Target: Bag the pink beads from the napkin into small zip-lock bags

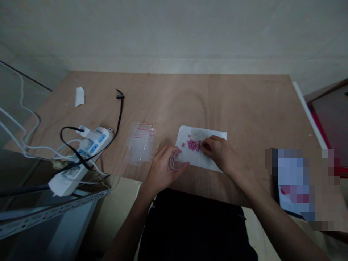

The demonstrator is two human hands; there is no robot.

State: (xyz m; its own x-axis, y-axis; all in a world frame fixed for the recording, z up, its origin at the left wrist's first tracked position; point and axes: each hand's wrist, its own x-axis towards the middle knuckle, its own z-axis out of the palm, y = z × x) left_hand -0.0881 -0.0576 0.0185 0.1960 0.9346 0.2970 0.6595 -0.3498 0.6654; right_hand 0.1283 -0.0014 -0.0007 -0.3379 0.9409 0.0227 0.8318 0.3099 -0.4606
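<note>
On the wooden table, a white sheet [209, 163] carries a cluster of small pink beads [192, 145], with a couple lying apart from the rest. Curved around a small clear plastic bag [174, 163], whose mouth looks spread, is my left hand [163, 168], at the sheet's left edge. My right hand [219, 150] is over the sheet with its fingers pinched together at the right side of the beads; what lies between the fingertips is hidden. Further left, flat clear zip bags [140, 143] with red lines lie on the table.
A white power strip [94, 145] with plugs and tangled cords stands at the table's left edge. A black cable [121, 108] runs toward the back, near a white paper scrap [79, 96]. A wall borders the far edge. At right is a blurred-out area [296, 185].
</note>
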